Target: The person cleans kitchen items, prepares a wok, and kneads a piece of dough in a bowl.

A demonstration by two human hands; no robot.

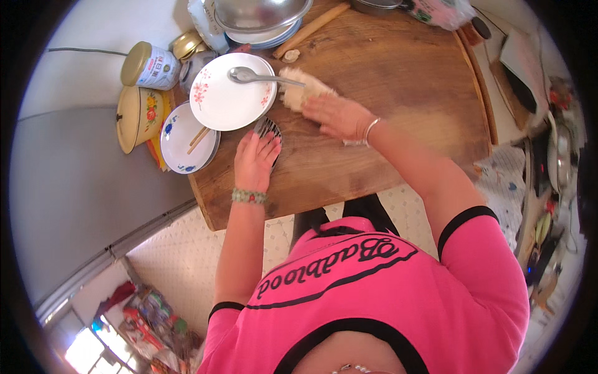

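Observation:
My left hand [256, 156] has its fingers over a dark oval item with pale stripes [267, 125] near the table's left side; the hand hides much of it, so its kind is unclear. Under the fingers of my right hand [338, 117] lies a pale beige cloth [295, 91], pressed flat on the wooden table [402, 84]. Just left of the cloth is a white plate with pink flowers [224, 105]. A metal spoon [245, 75] rests on this plate, its handle reaching out over the cloth.
White dishes with blue flowers [180, 140] hold wooden chopsticks [198, 140] at the left edge. Behind them stand a yellow enamel basin [133, 119] and a lidded can [152, 65]. A steel bowl [261, 14], a rolling pin [310, 30] and a plastic bag [441, 11] lie at the back.

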